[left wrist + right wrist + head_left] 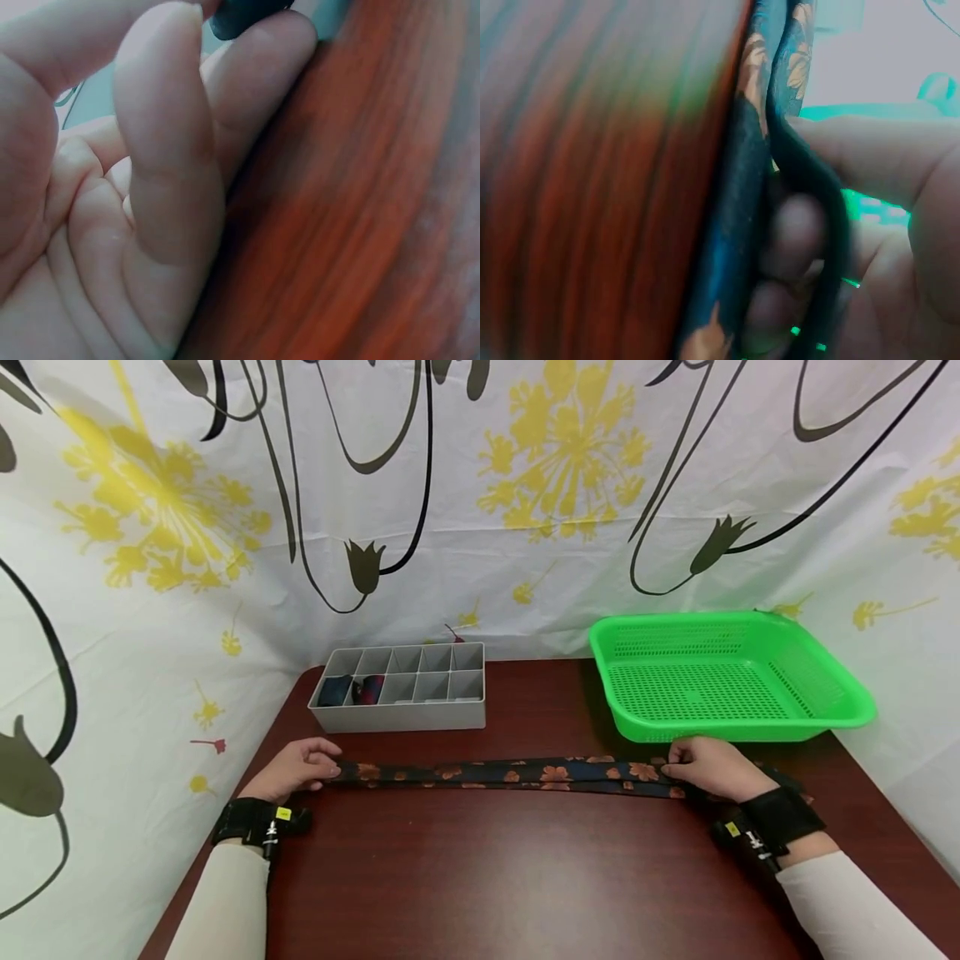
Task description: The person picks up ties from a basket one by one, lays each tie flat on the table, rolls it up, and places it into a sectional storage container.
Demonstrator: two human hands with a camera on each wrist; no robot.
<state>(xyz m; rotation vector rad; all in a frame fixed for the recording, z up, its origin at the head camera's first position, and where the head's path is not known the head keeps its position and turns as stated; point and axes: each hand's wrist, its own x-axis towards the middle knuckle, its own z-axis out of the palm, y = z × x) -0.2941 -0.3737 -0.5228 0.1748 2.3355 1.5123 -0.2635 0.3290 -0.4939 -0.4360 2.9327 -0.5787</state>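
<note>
1. A dark necktie (517, 773) w/ orange leaf print is laid flat across the middle of the dark red bench (495, 877), running left to right.
2. The tie's left end is pinched by the left hand (294, 768); fingers are curled, grip closed on the fabric.
3. The right end is held by the right hand (712, 767); in the right wrist view the folded layers are seen clamped between thumb and fingers (795, 232).
4. A grey divider box (405, 714) is set at far left; rolled items are seen in two near-left compartments.
5. A green perforated basket (825, 714) is placed at far right, just beyond the right hand.
6. A floral sheet (480, 485) is hung behind the bench.
</note>
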